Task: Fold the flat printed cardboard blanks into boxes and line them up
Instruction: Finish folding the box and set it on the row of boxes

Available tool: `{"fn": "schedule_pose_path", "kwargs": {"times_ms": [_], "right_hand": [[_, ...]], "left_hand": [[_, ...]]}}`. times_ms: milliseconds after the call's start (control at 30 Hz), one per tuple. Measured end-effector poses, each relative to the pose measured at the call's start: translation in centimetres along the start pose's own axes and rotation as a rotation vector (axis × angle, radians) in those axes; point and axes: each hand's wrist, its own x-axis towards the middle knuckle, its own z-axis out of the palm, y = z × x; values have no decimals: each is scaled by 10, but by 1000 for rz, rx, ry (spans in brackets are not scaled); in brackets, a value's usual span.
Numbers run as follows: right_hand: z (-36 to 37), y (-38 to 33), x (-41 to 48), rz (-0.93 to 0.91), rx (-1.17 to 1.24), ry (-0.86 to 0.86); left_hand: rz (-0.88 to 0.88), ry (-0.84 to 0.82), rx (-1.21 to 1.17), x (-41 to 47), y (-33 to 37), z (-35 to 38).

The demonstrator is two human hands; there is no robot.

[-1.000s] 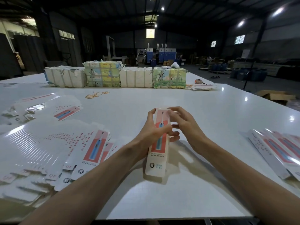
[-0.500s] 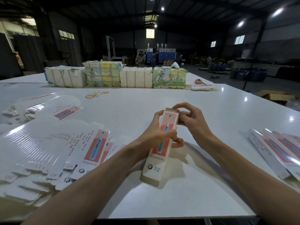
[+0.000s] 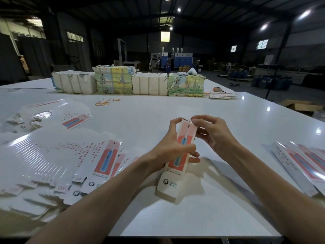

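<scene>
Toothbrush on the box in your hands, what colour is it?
Blue toothbrush, on a coral-red panel of the white box. The head view shows it best.

A glossy white desk [image 3: 140, 120] carries a spread heap of flat printed blanks [image 3: 52, 155] at 8 o'clock and more blanks [image 3: 299, 161] fanned at 4 o'clock. Orange rubber bands [image 3: 107, 101] lie at 11 o'clock. Four wrapped bundles [image 3: 130, 81] stand in a touching row at 12 o'clock, with a thin stack of cards [image 3: 221, 95] at 1 o'clock.
</scene>
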Motion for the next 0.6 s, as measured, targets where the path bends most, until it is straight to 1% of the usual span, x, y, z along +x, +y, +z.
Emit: {"fn": "schedule_pose_path", "kwargs": {"times_ms": [233,400,533,600], "right_hand": [[-2,-2,-2,32,-28,16],[-6,-6,-3,12,-72,-57],[-5,-4,-5,-12,-89,-94],[-2,-2,-6,-8,-50,-123]], "left_hand": [[0,-7,-1,-4,0,-1],[-8,-24,-1,-3,0,0],[-10,20,36,0,-1,-1],[-11,49,-18,1,-1,-3]]}}
